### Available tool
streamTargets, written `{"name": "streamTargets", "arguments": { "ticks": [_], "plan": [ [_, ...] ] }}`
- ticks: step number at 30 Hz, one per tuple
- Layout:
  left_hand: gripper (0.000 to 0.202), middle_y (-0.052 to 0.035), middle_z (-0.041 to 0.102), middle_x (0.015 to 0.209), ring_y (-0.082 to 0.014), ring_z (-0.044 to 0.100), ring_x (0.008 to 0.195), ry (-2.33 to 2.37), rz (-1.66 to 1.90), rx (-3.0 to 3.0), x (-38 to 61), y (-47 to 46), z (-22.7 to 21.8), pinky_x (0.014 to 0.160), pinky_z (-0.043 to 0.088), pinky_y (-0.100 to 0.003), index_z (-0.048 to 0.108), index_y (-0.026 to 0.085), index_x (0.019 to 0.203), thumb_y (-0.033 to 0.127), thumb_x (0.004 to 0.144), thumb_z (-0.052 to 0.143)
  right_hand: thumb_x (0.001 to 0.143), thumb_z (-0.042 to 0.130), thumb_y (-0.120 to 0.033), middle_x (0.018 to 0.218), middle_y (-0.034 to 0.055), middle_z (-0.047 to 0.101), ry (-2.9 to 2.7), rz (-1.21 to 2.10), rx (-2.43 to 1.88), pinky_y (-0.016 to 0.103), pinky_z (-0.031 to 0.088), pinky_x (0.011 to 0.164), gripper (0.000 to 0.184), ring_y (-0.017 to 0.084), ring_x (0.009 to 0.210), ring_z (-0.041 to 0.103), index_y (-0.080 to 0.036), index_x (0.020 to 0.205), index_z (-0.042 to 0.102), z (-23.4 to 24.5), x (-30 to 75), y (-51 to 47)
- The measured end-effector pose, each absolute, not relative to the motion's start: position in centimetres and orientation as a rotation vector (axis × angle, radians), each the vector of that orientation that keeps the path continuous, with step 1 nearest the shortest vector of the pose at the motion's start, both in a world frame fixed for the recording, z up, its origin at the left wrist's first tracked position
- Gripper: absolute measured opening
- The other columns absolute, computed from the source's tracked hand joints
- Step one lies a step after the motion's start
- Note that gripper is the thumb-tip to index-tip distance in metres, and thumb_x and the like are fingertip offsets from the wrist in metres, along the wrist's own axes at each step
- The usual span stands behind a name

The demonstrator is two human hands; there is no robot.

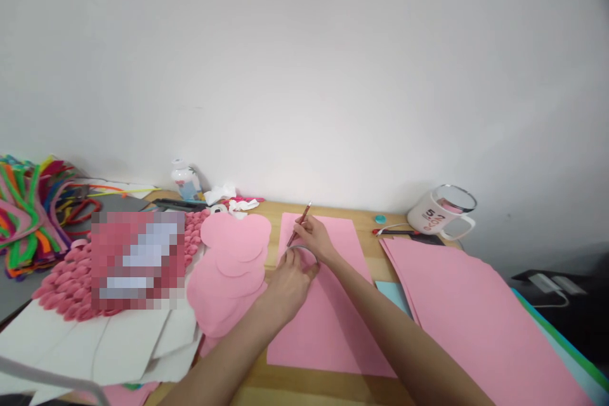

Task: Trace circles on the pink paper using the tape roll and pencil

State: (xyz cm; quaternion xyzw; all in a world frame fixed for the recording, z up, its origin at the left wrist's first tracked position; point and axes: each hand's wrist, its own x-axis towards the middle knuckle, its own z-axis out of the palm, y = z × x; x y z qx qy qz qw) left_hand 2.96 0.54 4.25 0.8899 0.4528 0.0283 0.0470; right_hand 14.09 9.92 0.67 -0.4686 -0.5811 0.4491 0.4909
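A pink sheet of paper lies in front of me on the wooden table. My left hand is closed over a round thing with a thin dark rim and holds it against the sheet; most of that thing is hidden under the fingers. Just above it, my right hand grips a brown pencil, its lower end close to the rim. Left of the sheet is a pile of pink paper cutouts with rounded edges.
More pink sheets lie to the right, near a white mug and a small teal round item. At left are a pink woven item, white papers, colourful fuzzy strips and a white bottle. A wall stands behind.
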Motion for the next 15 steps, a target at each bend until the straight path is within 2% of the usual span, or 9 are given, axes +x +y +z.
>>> {"name": "streamTargets", "arguments": {
  "ticks": [5, 9, 15],
  "plan": [
    [0.056, -0.0141, 0.056, 0.112, -0.0299, 0.049, 0.108, 1.397, 0.053, 2.679, 2.7, 0.7, 4.9, 0.089, 0.042, -0.043, 0.052, 0.025, 0.128, 0.001, 0.079, 0.040, 0.072, 0.059, -0.035, 0.062, -0.0005, 0.067, -1.422, 0.980, -1.218, 0.033, 0.050, 0.063, 0.013, 0.021, 0.062, 0.067, -0.023, 0.077, 0.055, 0.9, 15.2, 10.4],
    [0.054, -0.0127, 0.051, 0.120, -0.0267, 0.049, 0.106, 1.363, 0.071, 2.699, 2.6, 0.8, 5.3, 0.086, 0.044, -0.039, 0.056, 0.025, 0.120, -0.001, 0.076, 0.039, 0.072, 0.061, -0.036, 0.061, 0.0013, 0.068, -1.381, 0.889, -1.310, 0.034, 0.049, 0.063, 0.014, 0.023, 0.062, 0.067, -0.023, 0.072, 0.056, 0.9, 17.0, 10.4],
    [0.056, -0.0112, 0.053, 0.116, -0.0264, 0.050, 0.098, 1.336, -0.013, 2.713, 2.5, 1.2, 5.9, 0.079, 0.044, -0.036, 0.057, 0.025, 0.115, -0.004, 0.070, 0.041, 0.070, 0.062, -0.036, 0.064, 0.0037, 0.069, -1.266, 0.825, -1.385, 0.035, 0.049, 0.063, 0.015, 0.024, 0.063, 0.068, -0.022, 0.072, 0.057, 0.9, 19.3, 8.6]
  ]
}}
